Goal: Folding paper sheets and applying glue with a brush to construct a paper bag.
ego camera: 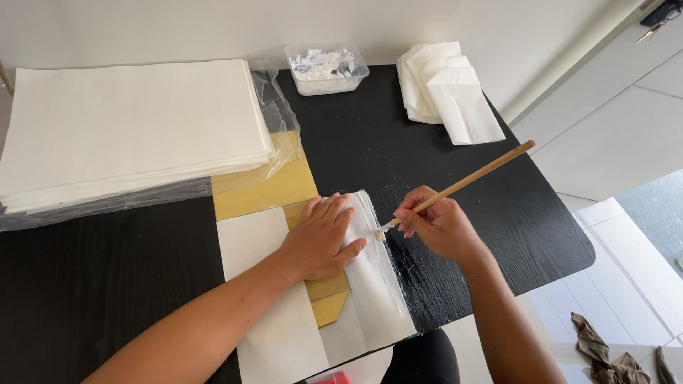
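White tissue-thin sheet [373,284] lies at centre-bottom of the frame on the black table [498,213], right edge overhanging a gold card [267,188]. Left hand [320,238] is spread flat, palm down on the sheet, apparently pinning it so it won't slide or wrinkle. Right hand [437,224] pinches a wooden-handled brush [459,186] pencil-style, bristles touching the sheet's right edge, handle angled toward upper right. Sheet looks semi-transparent, slightly creased, with a glossy wet strip on the table alongside it. Upper left: stack of white paper [128,128] on clear plastic wrap. Top centre: clear tub [326,69] of white scraps. Upper right: folded white sheets [448,89], well clear of the wet zone.
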